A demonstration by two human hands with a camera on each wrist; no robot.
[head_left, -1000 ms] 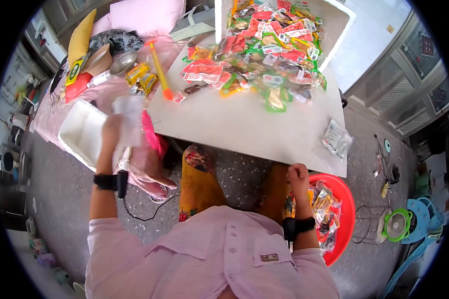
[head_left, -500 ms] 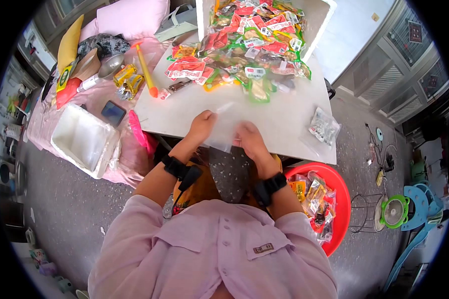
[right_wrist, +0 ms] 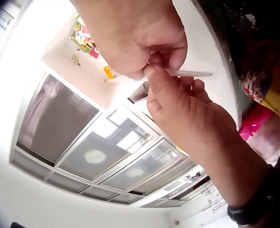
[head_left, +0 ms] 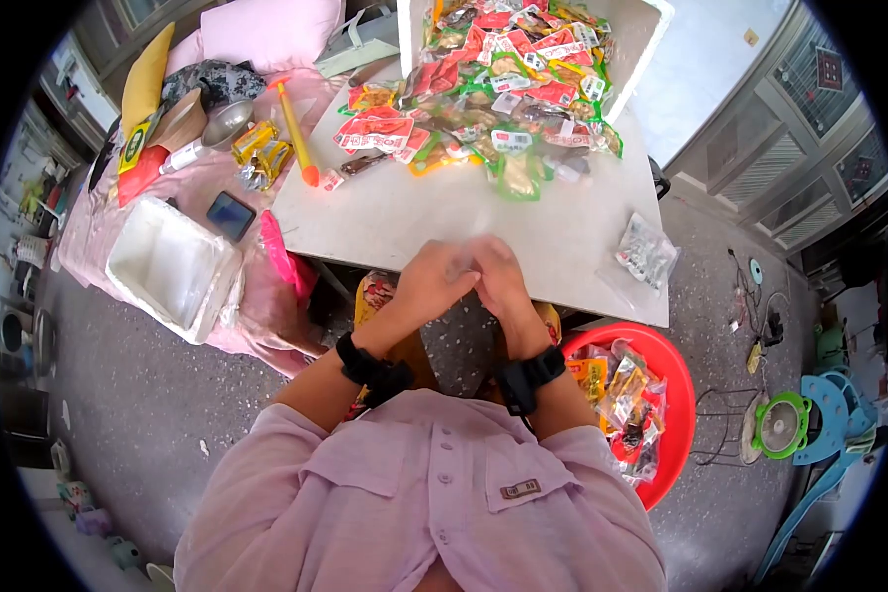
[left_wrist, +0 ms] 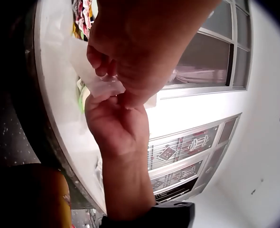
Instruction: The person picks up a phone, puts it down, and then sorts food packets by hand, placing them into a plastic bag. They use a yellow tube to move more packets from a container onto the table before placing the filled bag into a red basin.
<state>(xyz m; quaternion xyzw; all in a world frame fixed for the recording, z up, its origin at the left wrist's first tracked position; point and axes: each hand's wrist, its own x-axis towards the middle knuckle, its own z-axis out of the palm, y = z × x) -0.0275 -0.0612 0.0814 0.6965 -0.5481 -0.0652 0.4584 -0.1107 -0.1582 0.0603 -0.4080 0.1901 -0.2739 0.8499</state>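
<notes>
My left hand (head_left: 432,286) and right hand (head_left: 504,281) meet over the front edge of the table (head_left: 385,222). Between them they pinch a thin clear plastic bag (left_wrist: 99,86), thumbs and fingertips close together. From the right wrist the bag (right_wrist: 194,73) appears as a narrow pale strip edge-on, passing between the fingers. Much of it is hidden behind the hands in the head view. Beyond the hands lies a heap of sealed snack packets (head_left: 513,94), spilling out of a white foam box (head_left: 643,59) onto the table.
A red basin (head_left: 679,424) holding more packets stands on the floor at the right. A clear bag of small packets (head_left: 647,251) lies on the table's right corner. To the left, a white foam box (head_left: 163,261), a phone (head_left: 231,215) and a yellow stick (head_left: 296,133) rest on pink cloth.
My left hand came from over the left foam box to the middle, bringing the plastic bag. The right hand moved in from the right edge, and both hands have now closed together on the bag.
</notes>
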